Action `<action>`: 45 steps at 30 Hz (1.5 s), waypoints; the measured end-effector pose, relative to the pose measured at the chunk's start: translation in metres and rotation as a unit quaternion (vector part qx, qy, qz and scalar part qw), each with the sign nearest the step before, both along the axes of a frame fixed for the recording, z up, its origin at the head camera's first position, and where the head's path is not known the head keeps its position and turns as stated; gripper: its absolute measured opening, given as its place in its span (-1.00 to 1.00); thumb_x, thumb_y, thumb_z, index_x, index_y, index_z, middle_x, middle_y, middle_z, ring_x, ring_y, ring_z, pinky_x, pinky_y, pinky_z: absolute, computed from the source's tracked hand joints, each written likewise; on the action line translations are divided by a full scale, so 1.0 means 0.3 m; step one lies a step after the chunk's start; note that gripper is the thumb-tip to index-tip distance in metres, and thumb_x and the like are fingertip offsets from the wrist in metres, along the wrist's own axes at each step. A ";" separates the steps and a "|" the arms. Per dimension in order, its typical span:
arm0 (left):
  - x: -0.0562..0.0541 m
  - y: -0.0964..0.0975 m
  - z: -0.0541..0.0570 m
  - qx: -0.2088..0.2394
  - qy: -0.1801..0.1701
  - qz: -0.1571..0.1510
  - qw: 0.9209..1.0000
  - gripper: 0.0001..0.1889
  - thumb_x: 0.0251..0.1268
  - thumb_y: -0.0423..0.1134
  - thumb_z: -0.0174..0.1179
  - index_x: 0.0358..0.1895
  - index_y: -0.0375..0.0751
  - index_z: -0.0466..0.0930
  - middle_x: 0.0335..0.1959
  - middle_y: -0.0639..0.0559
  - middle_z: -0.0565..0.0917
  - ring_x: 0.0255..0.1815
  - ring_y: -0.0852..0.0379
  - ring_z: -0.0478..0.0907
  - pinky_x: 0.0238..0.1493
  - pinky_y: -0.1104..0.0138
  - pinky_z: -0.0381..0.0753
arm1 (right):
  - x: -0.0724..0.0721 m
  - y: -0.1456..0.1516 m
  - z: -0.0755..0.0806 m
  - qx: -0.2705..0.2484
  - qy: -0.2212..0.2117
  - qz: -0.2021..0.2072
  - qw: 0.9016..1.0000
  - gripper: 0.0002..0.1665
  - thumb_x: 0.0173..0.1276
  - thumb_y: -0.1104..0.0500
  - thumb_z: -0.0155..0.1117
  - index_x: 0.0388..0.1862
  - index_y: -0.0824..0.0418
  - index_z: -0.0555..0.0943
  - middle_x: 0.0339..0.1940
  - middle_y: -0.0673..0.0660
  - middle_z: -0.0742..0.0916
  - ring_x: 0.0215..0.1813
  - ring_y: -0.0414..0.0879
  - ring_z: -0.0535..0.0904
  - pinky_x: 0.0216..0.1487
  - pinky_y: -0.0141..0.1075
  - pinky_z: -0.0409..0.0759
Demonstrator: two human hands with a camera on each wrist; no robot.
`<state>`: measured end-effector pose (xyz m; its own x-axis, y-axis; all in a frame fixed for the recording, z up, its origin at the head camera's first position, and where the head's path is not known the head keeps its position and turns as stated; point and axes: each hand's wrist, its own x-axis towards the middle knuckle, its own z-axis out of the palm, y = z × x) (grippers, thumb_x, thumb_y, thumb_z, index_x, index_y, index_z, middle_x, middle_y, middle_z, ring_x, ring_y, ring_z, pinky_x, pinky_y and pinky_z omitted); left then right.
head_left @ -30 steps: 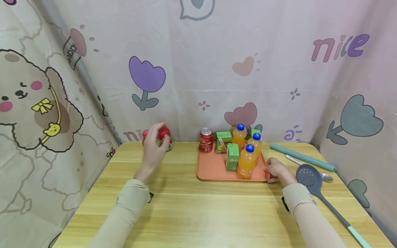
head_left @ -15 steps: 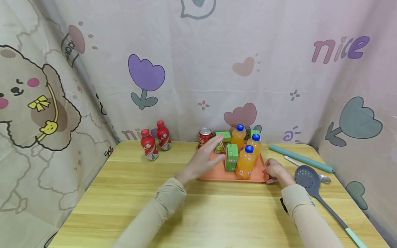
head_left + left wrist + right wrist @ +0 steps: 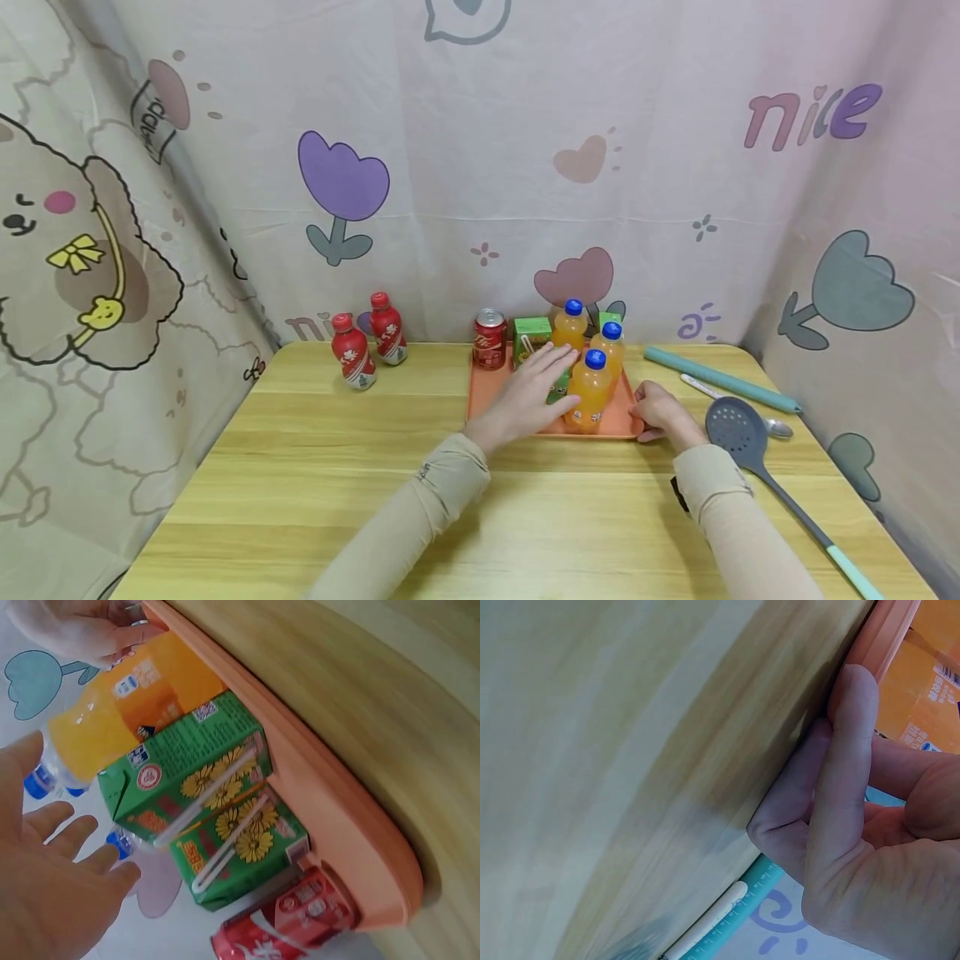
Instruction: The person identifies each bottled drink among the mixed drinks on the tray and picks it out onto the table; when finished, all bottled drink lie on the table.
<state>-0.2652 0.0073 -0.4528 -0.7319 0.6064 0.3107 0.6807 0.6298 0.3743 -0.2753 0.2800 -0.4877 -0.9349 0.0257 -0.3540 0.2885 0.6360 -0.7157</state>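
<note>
My left hand (image 3: 525, 400) reaches over the orange tray (image 3: 482, 396) with its fingers extended, close to a green juice carton (image 3: 187, 772) and the front orange drink bottle (image 3: 587, 393). The left wrist view shows nothing gripped in it; contact with the bottle cannot be told. With thumb and curled fingers, my right hand (image 3: 662, 412) grips the tray's right rim, also seen in the right wrist view. The tray also bears a red soda can (image 3: 490, 342) at the back left, a second green carton (image 3: 244, 844) with a straw, and more blue-capped orange bottles (image 3: 570, 327).
Two red bottles (image 3: 352, 354) stand at the table's back left. On the right lie a teal ruler-like bar (image 3: 720, 379), a spoon (image 3: 777, 427) and a grey slotted ladle (image 3: 737, 429) with a long handle. A patterned curtain (image 3: 450, 167) hangs behind the wooden table (image 3: 337, 467).
My left hand has moved right from beside the red bottles to above the tray, near the carton and orange bottles. My right hand stays on the tray's rim.
</note>
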 end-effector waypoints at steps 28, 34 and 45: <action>0.012 0.168 -0.090 -0.019 0.104 0.105 0.989 -0.18 0.38 0.25 0.32 0.60 0.03 0.28 0.53 0.12 0.53 0.70 0.10 0.25 0.77 -0.12 -0.02 | -0.012 0.004 -0.018 -0.001 0.004 -0.004 1.000 -0.87 0.57 0.38 0.05 -0.06 0.38 0.29 -0.27 0.25 0.49 -0.39 -0.06 0.58 -0.40 -0.25 0.80; 0.039 0.182 -0.090 0.021 0.113 0.063 0.991 -0.22 0.35 0.11 0.42 0.57 0.04 0.33 0.46 0.08 0.61 0.61 0.07 0.41 0.76 0.01 0.09 | -0.003 0.005 -0.009 -0.006 0.011 0.004 1.000 -0.86 0.54 0.41 0.05 -0.08 0.39 0.28 -0.27 0.26 0.50 -0.41 -0.05 0.60 -0.41 -0.24 0.79; 0.081 0.190 -0.089 0.093 0.072 0.022 0.993 -0.29 0.32 -0.08 0.49 0.51 0.12 0.39 0.38 0.12 0.63 0.40 0.16 0.55 0.43 0.26 0.60 | 0.005 0.004 -0.008 -0.014 0.018 0.007 1.000 -0.86 0.50 0.41 0.05 -0.14 0.36 0.27 -0.19 0.29 0.46 -0.44 -0.05 0.59 -0.41 -0.25 0.79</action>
<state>-0.2408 0.0642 -0.4795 -0.6967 0.4964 0.5179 0.7085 0.5894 0.3882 -0.2737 0.2811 -0.4900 -0.9472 0.0037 -0.3207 0.2538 0.6199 -0.7425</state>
